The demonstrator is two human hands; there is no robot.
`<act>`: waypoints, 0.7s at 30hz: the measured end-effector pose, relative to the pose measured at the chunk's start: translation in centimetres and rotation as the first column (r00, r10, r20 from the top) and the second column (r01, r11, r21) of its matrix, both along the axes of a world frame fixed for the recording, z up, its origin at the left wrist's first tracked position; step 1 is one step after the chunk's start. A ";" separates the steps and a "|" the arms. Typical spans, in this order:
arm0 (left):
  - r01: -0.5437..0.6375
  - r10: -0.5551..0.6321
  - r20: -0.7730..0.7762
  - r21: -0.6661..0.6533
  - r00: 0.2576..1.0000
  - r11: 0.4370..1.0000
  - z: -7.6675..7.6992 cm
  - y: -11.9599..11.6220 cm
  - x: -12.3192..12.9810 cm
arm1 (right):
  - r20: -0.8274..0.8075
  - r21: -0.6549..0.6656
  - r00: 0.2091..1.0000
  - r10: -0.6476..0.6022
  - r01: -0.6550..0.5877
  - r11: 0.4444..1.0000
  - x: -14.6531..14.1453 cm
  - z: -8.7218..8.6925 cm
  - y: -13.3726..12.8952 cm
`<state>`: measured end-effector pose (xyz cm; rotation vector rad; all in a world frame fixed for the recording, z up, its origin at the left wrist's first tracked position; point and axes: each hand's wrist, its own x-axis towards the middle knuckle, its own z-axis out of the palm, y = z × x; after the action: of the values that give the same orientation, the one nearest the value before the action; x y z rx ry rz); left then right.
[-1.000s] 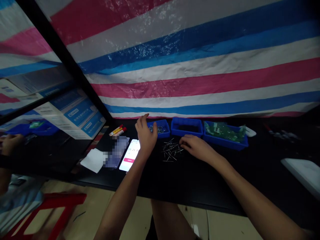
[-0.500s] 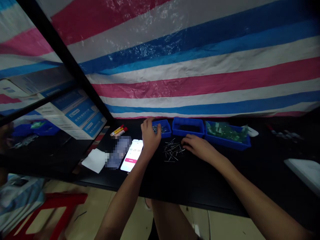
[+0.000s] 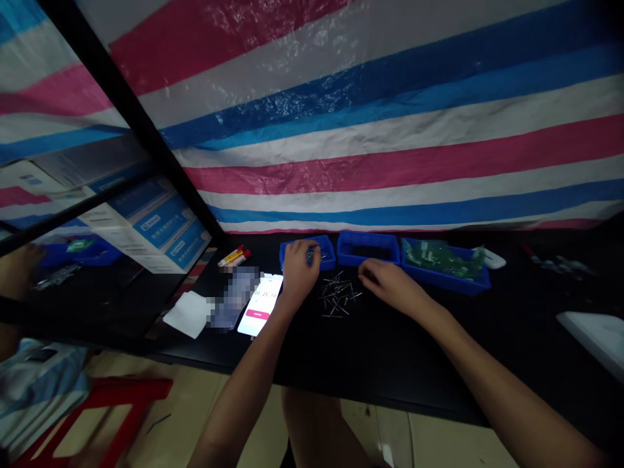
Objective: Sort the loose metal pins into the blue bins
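Left hand (image 3: 299, 273) curls over the small blue plastic bin (image 3: 329, 257), and the loosely curled right hand (image 3: 390, 286) lies just beside loose metal pins (image 3: 338, 298) on the black tabletop (image 3: 390, 364) (whether either hand grips anything, I cannot tell).

Left hand (image 3: 299, 273) now over the small blue bin (image 3: 327, 250), no longer beside it

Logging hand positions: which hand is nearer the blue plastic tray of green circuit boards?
Right hand: just left of the tray; left hand: farther left, at the leftmost blue tray.
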<state>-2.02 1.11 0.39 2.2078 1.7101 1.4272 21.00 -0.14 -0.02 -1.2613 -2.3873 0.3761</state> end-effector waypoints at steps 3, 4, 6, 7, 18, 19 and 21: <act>0.197 -0.199 -0.017 -0.088 0.980 0.976 0.2 -0.2 0.3 | -0.118 0.030 0.993 0.024 -0.020 0.999 -0.4 0.7 -0.5; 0.277 -0.283 -0.026 -0.125 0.959 0.953 0.2 -0.3 0.4 | -0.143 0.046 0.989 0.033 -0.027 0.999 -0.5 0.9 -0.7; 0.393 -0.409 -0.051 -0.190 0.911 0.900 0.3 -0.5 0.7 | -0.169 0.080 0.984 0.050 -0.037 0.996 -0.7 1.1 -0.9; 0.420 -0.441 -0.061 -0.212 0.895 0.882 0.3 -0.5 0.8 | -0.175 0.094 0.983 0.055 -0.039 0.995 -0.7 1.2 -1.0; 0.536 -0.516 0.148 -0.272 0.844 0.799 -0.1 0.1 0.4 | -0.218 0.176 0.971 0.102 -0.063 0.982 -1.2 1.1 -1.5; 0.532 -0.506 0.165 -0.275 0.847 0.801 -0.2 0.1 0.4 | -0.222 0.180 0.969 0.109 -0.069 0.981 -1.3 1.1 -1.5; 0.512 -0.479 0.182 -0.280 0.859 0.812 -0.2 0.1 0.4 | -0.240 0.182 0.964 0.114 -0.071 0.981 -1.3 1.1 -1.5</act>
<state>-1.59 1.20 0.22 2.1293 1.1035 1.0281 19.65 -1.64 1.04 -0.9662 -2.2156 0.3279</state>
